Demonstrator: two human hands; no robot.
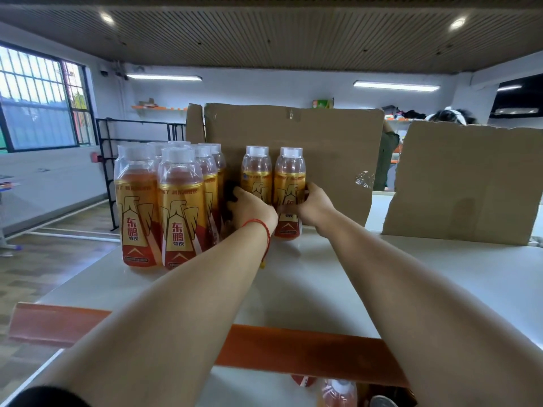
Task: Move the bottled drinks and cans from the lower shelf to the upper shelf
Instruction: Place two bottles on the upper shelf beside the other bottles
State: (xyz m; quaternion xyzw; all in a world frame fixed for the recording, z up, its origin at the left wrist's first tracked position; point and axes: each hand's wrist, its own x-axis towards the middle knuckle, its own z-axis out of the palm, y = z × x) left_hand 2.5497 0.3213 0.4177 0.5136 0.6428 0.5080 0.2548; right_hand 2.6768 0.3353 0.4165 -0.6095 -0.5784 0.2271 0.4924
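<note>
Two gold-and-red labelled drink bottles stand upright on the white upper shelf (323,277), against a cardboard sheet. My left hand (251,208) grips the left bottle (256,174) around its lower body. My right hand (313,205) grips the right bottle (289,177) from its right side. A cluster of several identical bottles (164,207) stands on the shelf just to the left. Below the shelf's orange front rail (293,351), the top of another bottle (338,392) shows on the lower shelf.
A tall cardboard sheet (308,142) stands behind the bottles and a second cardboard sheet (464,183) leans at the right. A black metal rack (117,160) stands at the left by a window. A person's head (449,116) shows behind the cardboard.
</note>
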